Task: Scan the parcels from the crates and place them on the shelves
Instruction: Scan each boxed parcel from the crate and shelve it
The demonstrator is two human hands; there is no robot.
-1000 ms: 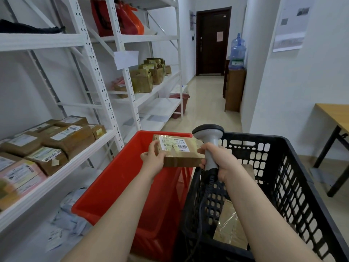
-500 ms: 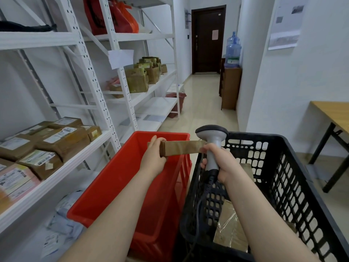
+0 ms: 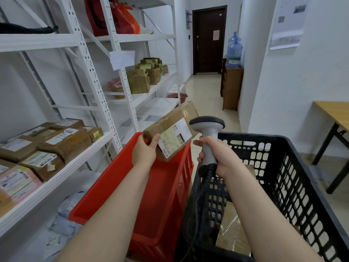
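Note:
My left hand [image 3: 144, 151] grips one end of a brown cardboard parcel [image 3: 171, 130] above the red crate [image 3: 160, 188]. The parcel is tilted, with a white label facing me. Just right of it, my right hand [image 3: 220, 157] is wrapped around the handle of a grey barcode scanner [image 3: 207, 129]; the scanner's dark head sits beside the parcel's right end. Under my right arm stands the black crate [image 3: 283, 176], which holds a taped brown parcel [image 3: 233, 235]. The white shelves [image 3: 62, 173] run along the left.
The lower left shelf carries several labelled brown parcels [image 3: 62, 140]. More boxes [image 3: 139, 82] sit on a farther shelf, red bags [image 3: 113, 17] above. Plastic-wrapped packets [image 3: 64, 220] lie on the floor. A wooden table [image 3: 332, 114] stands right; a cabinet with a water bottle [image 3: 234, 52] is down the corridor.
My left hand has turned the parcel from edge-on to tilted, so another labelled face shows. The parcel has risen slightly. My right hand keeps the scanner in about the same place.

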